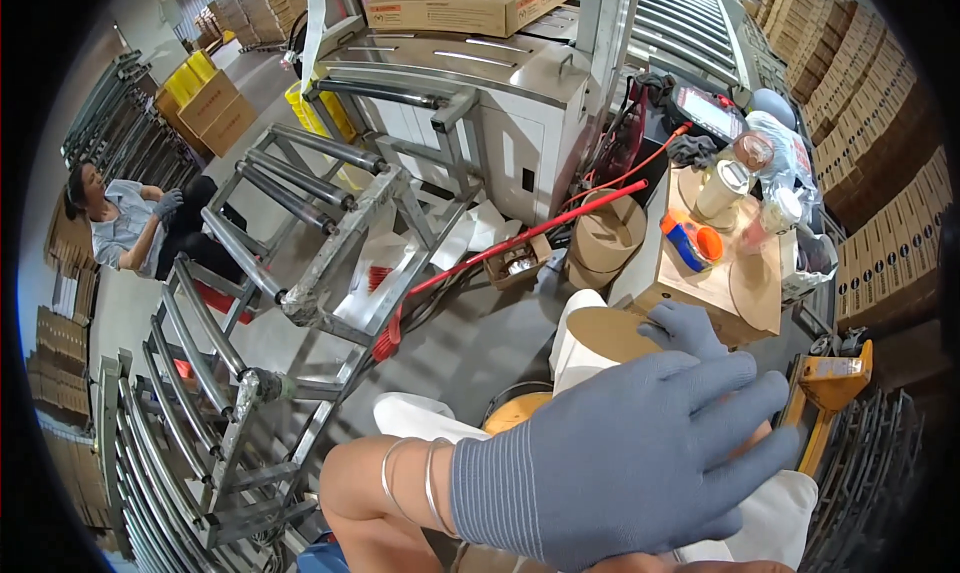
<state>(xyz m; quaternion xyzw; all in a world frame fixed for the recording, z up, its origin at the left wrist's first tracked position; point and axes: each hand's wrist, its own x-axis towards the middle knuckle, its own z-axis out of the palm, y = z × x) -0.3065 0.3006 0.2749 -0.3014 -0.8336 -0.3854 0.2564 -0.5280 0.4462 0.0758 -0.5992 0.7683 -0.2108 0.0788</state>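
My left hand (pixel 620 443), in a grey knit glove with two thin bracelets at the wrist, reaches across the lower middle. Its back is up, its fingers are stretched and spread to the right, and no held thing shows. Just beyond it, part of my right hand (pixel 688 330) shows in a matching glove. Most of that hand is hidden behind the left one, so its grip cannot be made out. Bare skin (pixel 757 437) shows between the left fingers. Close by stands a white cylinder with a brown inside (pixel 610 335). Partly covered below is an orange-yellow round thing (pixel 517 411).
A wooden box top (pixel 655 278) at right holds an orange-and-blue tape dispenser (pixel 692 241) and jars. A metal roller frame (pixel 330 323) fills the left, with a red pole (pixel 530 235) nearby. A seated person (pixel 135 218) is far left. A carton (pixel 470 3) lies on the machine ahead.
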